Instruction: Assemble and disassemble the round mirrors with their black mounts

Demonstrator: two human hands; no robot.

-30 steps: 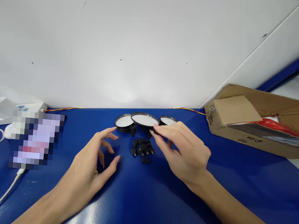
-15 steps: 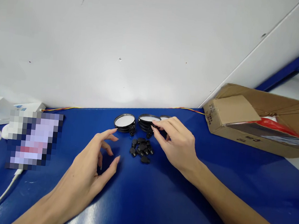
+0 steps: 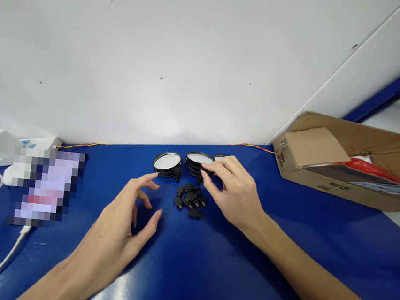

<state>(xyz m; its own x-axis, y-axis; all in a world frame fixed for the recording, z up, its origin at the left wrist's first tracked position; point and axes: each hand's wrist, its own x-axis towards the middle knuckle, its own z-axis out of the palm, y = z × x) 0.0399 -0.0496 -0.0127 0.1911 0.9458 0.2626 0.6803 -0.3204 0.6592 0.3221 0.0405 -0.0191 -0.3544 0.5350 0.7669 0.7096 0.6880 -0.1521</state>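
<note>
Several round black-rimmed mirrors with small black mounts lie in stacks on the blue table: a left stack (image 3: 166, 162), a middle stack (image 3: 195, 161), and a right one (image 3: 219, 157) partly behind my right hand. My right hand (image 3: 237, 189) reaches to the front right edge of the middle stack, thumb and index finger pinched on a small black part that is mostly hidden. A pile of small black knob-like parts (image 3: 191, 197) lies just in front of the stacks. Left of the pile, my left hand (image 3: 122, 222) hovers with curved fingers apart, holding nothing.
An open cardboard box (image 3: 326, 157) with red plastic inside stands at the right. At the left are a blurred-out phone (image 3: 48, 187) with a white cable (image 3: 9, 249) and a white power strip (image 3: 45, 144). A white wall (image 3: 208, 66) rises behind the blue table (image 3: 188, 271).
My right hand has shifted slightly left, its fingertips closer against the middle stack's mount. My left hand stays nearly where it was.
</note>
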